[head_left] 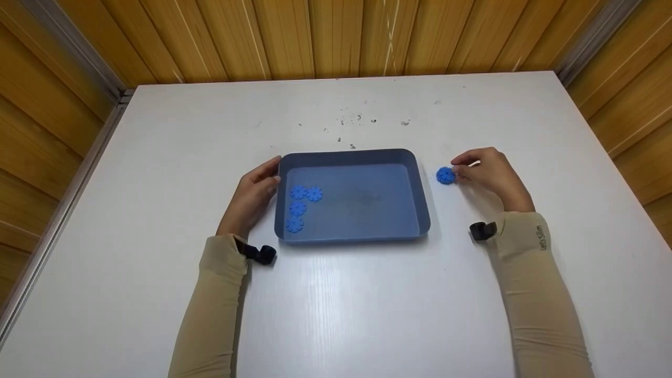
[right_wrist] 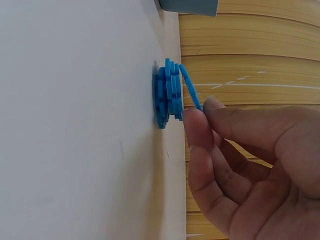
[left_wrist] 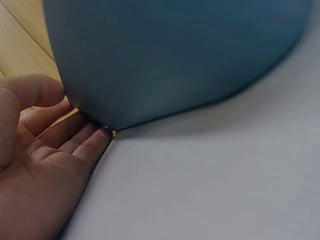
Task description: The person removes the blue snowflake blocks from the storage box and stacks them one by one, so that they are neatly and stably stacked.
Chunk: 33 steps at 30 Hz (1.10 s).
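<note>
My right hand (head_left: pixel 488 173) pinches a blue notched plastic disc (right_wrist: pixel 190 86) between thumb and forefinger. The disc tilts off the top of a small stack of similar blue discs (right_wrist: pixel 169 95), which stands on the table right of the blue-grey tray (head_left: pixel 352 242). At the tray's left side, my left hand (head_left: pixel 254 191) rests its fingers against the outer wall, thumb near the rim. In the left wrist view those fingers (left_wrist: pixel 85 145) reach nearly straight to the wall's lower edge. Several blue notched discs (head_left: pixel 297 208) lie flat inside the tray along its left side.
The white table (head_left: pixel 336 310) has dark scuff marks behind the tray. Wood-patterned panels (head_left: pixel 336 39) stand along its back and sides. A black wrist device (head_left: pixel 262 254) sticks out at the left cuff, and another (head_left: pixel 480 231) at the right cuff.
</note>
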Each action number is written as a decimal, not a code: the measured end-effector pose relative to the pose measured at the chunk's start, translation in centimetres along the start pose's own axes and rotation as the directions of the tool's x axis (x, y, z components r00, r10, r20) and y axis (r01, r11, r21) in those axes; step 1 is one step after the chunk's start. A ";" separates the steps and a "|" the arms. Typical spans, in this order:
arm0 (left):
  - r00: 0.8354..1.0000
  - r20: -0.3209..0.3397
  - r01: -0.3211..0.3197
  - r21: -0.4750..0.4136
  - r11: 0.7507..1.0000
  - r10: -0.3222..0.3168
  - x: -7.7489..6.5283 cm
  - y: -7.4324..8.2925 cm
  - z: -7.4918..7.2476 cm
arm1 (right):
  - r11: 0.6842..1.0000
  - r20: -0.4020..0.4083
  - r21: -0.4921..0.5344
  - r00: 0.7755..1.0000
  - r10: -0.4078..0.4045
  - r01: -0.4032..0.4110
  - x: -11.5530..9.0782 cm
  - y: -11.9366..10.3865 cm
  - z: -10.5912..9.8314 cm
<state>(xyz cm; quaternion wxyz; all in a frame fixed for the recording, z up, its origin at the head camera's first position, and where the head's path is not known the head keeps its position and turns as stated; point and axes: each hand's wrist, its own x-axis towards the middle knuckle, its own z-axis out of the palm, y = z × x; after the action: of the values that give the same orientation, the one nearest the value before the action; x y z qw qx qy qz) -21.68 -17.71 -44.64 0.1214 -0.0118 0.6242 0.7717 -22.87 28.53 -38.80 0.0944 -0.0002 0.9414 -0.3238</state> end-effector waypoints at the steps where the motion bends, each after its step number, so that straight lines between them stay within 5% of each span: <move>1: 1.000 0.001 -0.002 -0.003 1.000 0.002 0.0 0.0 0.0 | 1.000 0.000 -0.001 1.000 0.002 -0.002 0.0 0.0 0.0; 19: 1.000 -0.001 -0.010 -0.002 1.000 0.010 0.4 -0.1 0.2 | 0.999 -0.027 0.009 0.999 -0.036 0.037 -0.3 -0.6 -0.5; 33: 1.000 0.007 -0.015 -0.013 1.000 0.015 0.0 0.0 0.0 | 0.994 -0.009 0.009 0.994 -0.107 0.107 -0.4 -4.9 -0.7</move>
<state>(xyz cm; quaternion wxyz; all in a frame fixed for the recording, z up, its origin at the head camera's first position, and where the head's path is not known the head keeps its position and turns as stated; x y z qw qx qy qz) -21.70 -17.68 -44.67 0.1178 -0.0054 0.6186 0.7768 -22.87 25.12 -35.18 0.0730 -0.0490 0.9389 -0.3327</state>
